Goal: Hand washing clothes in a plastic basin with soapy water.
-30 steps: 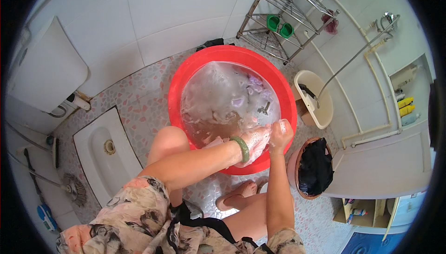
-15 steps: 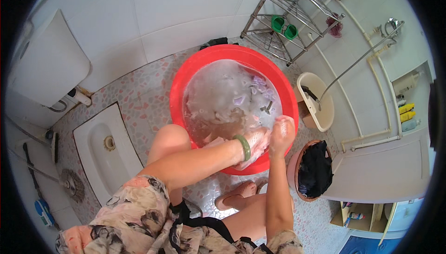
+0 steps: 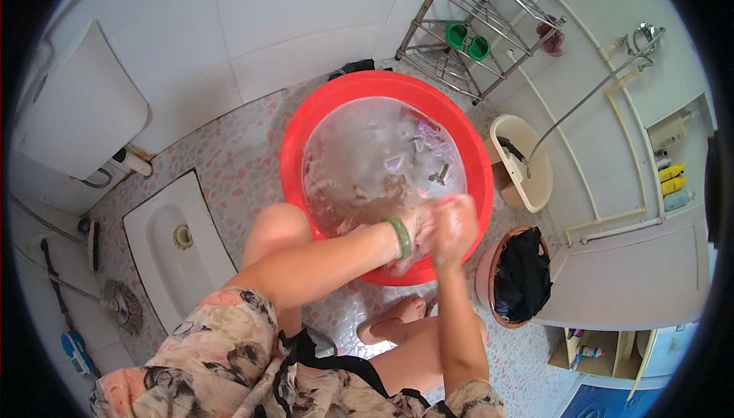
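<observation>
A big red tub (image 3: 298, 135) holds grey, soapy water (image 3: 352, 143) with clothes soaking in it. Lilac cloth (image 3: 432, 143) and a dark strip (image 3: 440, 175) show at its right side. My left hand (image 3: 417, 227), with a green bangle above the wrist, grips a wet pale pink garment (image 3: 399, 267) over the near right part of the tub. Against it, my right hand (image 3: 456, 227) is closed on the same cloth, foam on its fingers. Both hands touch, and much of the garment is hidden by them.
Right of the tub stand a cream basin (image 3: 535, 162) and a pink bucket (image 3: 485, 277) with black clothes (image 3: 521, 277). A metal corner rack (image 3: 489, 17) with green cups is behind. A squat toilet (image 3: 164, 219) lies at the left; a shower hose (image 3: 589, 101) hangs at right.
My right hand has moved left and slightly down, from beside the tub's right rim to against my left hand. The left hand has stayed nearly in place on the garment.
</observation>
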Motion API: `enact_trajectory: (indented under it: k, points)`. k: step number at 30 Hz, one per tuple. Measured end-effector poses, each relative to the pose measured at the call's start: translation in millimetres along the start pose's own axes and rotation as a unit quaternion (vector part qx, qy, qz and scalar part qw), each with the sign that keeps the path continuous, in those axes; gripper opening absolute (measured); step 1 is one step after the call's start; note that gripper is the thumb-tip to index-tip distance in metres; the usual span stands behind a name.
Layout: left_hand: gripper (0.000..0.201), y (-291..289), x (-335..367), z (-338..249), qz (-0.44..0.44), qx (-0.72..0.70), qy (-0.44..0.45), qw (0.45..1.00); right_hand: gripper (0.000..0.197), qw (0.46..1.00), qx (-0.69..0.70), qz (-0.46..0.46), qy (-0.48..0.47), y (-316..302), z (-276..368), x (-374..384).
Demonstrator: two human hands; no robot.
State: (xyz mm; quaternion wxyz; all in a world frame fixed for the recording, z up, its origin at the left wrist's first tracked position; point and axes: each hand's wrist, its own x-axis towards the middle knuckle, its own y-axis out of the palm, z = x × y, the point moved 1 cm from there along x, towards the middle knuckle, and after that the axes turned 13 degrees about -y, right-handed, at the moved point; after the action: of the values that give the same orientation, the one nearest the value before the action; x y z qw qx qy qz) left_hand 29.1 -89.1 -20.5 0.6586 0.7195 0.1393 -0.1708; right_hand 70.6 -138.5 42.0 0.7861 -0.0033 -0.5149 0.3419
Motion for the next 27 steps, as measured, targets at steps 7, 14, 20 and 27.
enact_trajectory:
  k: [7,14,20,27]
  points:
    - [0.013,-28,14,8,0.088,0.176,0.131,0.972,0.010,0.991,-0.110,-0.001,0.073,-14,-38,-2]
    - [0.010,-10,-2,-6,0.144,-0.002,0.032,0.989,0.008,0.988,0.101,-0.042,0.109,11,24,-6]
    - [0.013,0,-2,6,0.040,0.066,0.037,0.996,0.014,0.979,-0.124,0.025,0.157,-14,-41,-7]
    - [0.018,-2,-10,-12,0.080,0.064,0.027,0.994,0.004,0.998,-0.013,-0.051,-0.027,23,9,-10]
